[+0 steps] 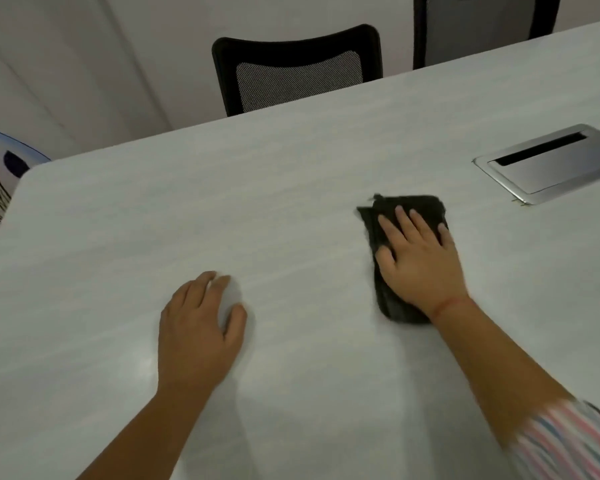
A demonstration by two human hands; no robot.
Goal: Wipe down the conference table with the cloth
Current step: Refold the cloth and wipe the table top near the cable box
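A right hand (420, 265) presses straight, spread fingers (405, 221) flat on a folded dark-grey cloth (394, 308), its long axis pointing away from the person, on the pale wood-grain bench (222, 202), while the left hand (198, 327) rests well apart, relaxed and holding nothing.

Far beyond the left fingers (201, 285) and the right fingers (400, 216), two black chairs are standing at the desk's (153, 220) far edge. A mesh-backed chair (297, 69) is sitting between them and a grey-backed chair (482, 26) further right, and a pale wall (136, 46) is running behind. Right of the right fingers, a brushed-metal hatch (551, 164) is lying flush in the top. Soft light is glinting nearer than the left fingers.
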